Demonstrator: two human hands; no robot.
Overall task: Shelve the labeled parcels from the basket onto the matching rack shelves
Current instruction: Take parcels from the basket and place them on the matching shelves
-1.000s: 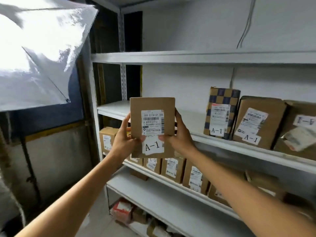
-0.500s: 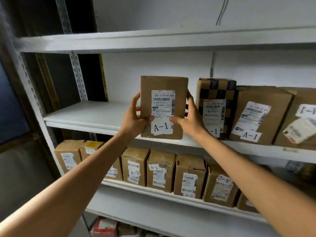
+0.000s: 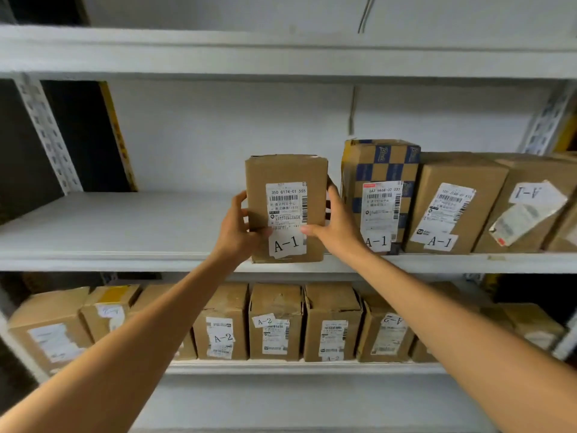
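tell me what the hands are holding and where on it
The A-1 box: left hand holds its left side, right hand its right side, both low down.

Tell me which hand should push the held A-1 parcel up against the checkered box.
Left, probably. The left hand grips the A-1 parcel on its open-shelf side and can push rightward; the right hand fills the gap beside the checkered box and must withdraw.
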